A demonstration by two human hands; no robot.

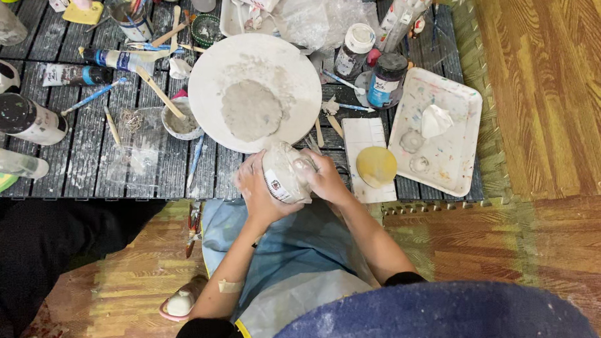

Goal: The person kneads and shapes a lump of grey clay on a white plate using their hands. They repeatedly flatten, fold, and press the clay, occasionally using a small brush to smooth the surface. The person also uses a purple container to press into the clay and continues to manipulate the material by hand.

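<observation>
Both hands clamped on one clay-smeared jar (pixel 284 173): left hand (pixel 260 190) wraps its left side, right hand (pixel 325 178) its right. Jar held just below the round board (pixel 211 75) carrying a flat clay disc (pixel 250 111). Yellow sponge (pixel 376 166) near right hand.

Both forearms bare, extended forward from the lower frame and converging toward centre. Left hand (pixel 258 187) curled, palm turned inward to the right, fingers wrapped and smeared with pale grey residue. Right hand (pixel 324 177) opposite it, palm turned inward to the left, fingers bent, thumb uppermost, likewise smeared. Hands level, close together, gripping from opposing sides. Small adhesive strip noted on left forearm near elbow. Dark sleeves pushed up at both elbows.
</observation>
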